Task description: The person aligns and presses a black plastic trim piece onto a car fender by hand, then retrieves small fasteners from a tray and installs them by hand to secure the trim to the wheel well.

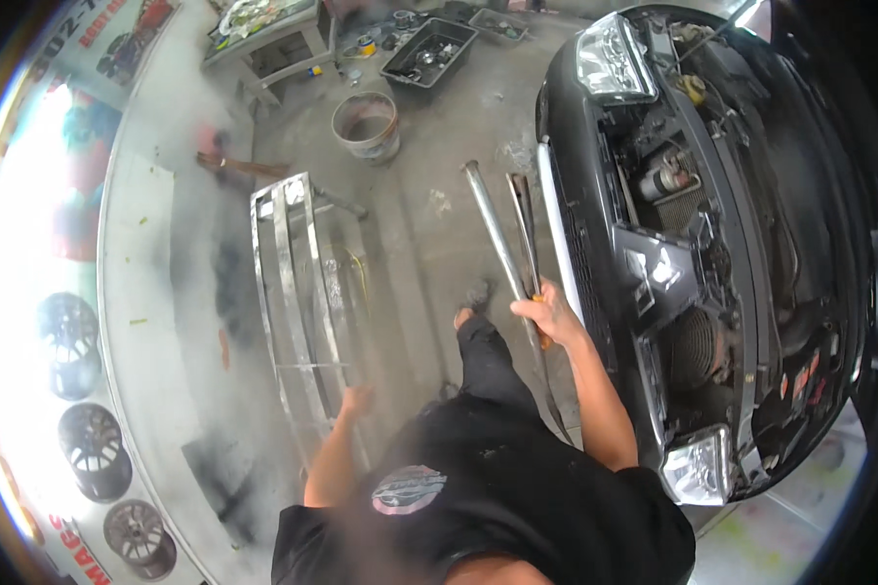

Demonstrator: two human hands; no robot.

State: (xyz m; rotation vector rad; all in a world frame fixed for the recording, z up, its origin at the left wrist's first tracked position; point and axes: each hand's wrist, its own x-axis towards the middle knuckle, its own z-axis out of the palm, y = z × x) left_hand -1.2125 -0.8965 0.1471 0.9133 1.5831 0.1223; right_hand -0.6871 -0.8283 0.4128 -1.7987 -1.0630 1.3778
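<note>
My right hand (pixel 554 314) is closed around a silvery metal pipe (pixel 493 222) and a thin dark metal bar (pixel 525 229) beside it. The two stick out ahead of my fist and spread slightly apart. Something orange shows at my grip. A thin dark end runs back from the hand towards my body. My left hand (pixel 357 400) is lower, at the right edge of a slatted metal bench (pixel 293 263). Its fingers look curled in, but haze in the picture hides what they hold, if anything, and whether they touch the bench.
On the right stands a black car (pixel 580 185) with its hood up and engine bay exposed. Ahead are a stained bucket (pixel 366 127), a black tub (pixel 429 54) of parts and a work table (pixel 273 44). Wheel rims (pixel 93 439) line the left wall.
</note>
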